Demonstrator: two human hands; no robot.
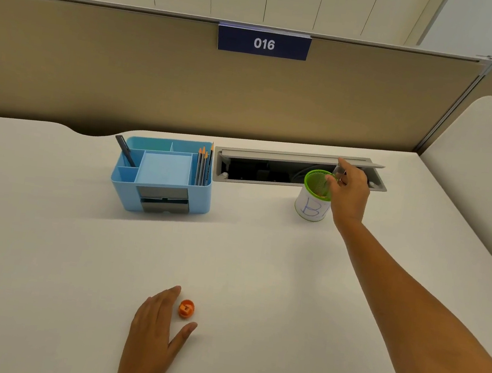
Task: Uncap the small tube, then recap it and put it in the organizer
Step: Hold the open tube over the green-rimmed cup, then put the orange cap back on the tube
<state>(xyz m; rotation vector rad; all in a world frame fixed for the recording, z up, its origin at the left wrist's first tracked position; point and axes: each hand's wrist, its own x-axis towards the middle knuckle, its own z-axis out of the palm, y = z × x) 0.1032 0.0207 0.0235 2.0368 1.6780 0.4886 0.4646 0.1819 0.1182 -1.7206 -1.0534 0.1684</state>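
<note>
My right hand reaches to the far right of the desk, over the rim of a green mesh cup with a white label marked "B". Its fingers pinch a small clear tube just above the cup; the hand hides most of the tube. My left hand lies open on the near desk. A small round orange piece, which looks like a cap, sits between its thumb and forefinger, not gripped. The blue organizer stands at the back left of centre.
The organizer holds several pencils, a dark pen and a pad of pale notes. Behind the cup, a grey cable tray stands with its lid up. A beige partition closes off the back of the desk.
</note>
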